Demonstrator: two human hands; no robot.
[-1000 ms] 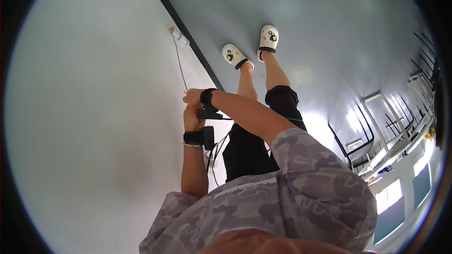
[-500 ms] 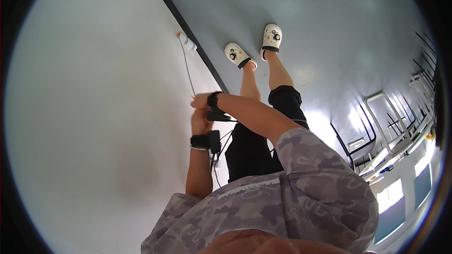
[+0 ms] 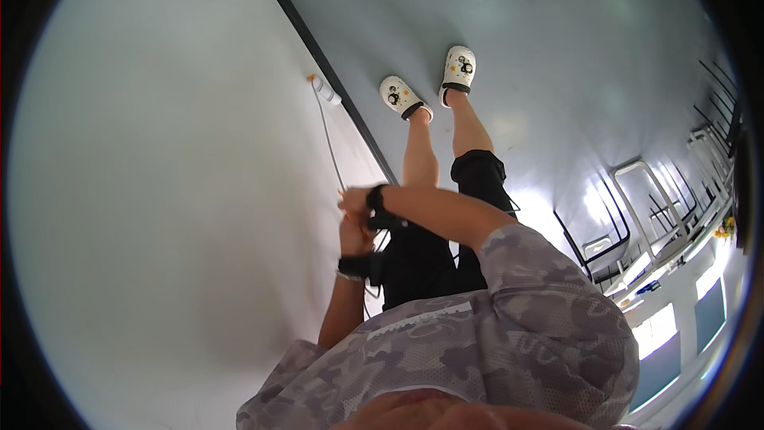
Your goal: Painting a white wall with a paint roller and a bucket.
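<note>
My right hand point(image 3: 356, 201) reaches across my body, its fingers closed at the upper end of a thin grey cord point(image 3: 329, 139). The cord runs down beside the wall to the orange end of a white cylindrical piece point(image 3: 327, 91). Just below the right hand, my left hand point(image 3: 355, 236) is raised against it with bent fingers. What the left fingers grip is hidden, and both hands are slightly blurred. Black devices on dark straps sit on both wrists, with thin black cables beside them.
A pale wall point(image 3: 175, 151) stands close on my left, edged by a black baseboard point(image 3: 306, 32). My white clogs point(image 3: 401, 97) are on the grey floor point(image 3: 557, 32). At the right are several metal-framed chairs point(image 3: 649, 199) and windows point(image 3: 659, 330).
Both hands have moved right and lower in the picture, toward my body. The cord and white piece have shifted the same way. My feet stay almost in place.
</note>
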